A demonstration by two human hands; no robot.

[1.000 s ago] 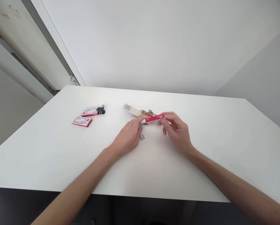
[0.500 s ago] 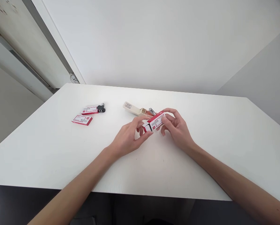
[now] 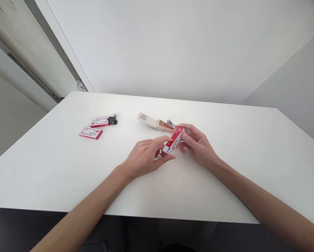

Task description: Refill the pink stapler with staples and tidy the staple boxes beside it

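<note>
A small red and white staple box [image 3: 175,140] is tilted between both hands, its lower end pointing toward my left palm. My right hand [image 3: 197,143] pinches the far end between thumb and fingers. The fingers of my left hand [image 3: 146,154] curl round the near end, index finger on the red side and thumb below. Something grey, perhaps staples, shows at that end by my left fingers; most of it is hidden. Just behind the hands lies a cream stapler [image 3: 151,121], opened out, its metal part [image 3: 170,123] raised.
To the left on the white table [image 3: 212,192] lie two more staple boxes, a front one [image 3: 91,133] and a rear one [image 3: 99,121]. A black staple remover or clip-like object [image 3: 112,120] touches the rear box. A wall [image 3: 172,52] rises behind the table.
The staple box has been rolled and tipped more steeply, so its red side now faces up and its near end is lower. My left index finger has moved onto it.
</note>
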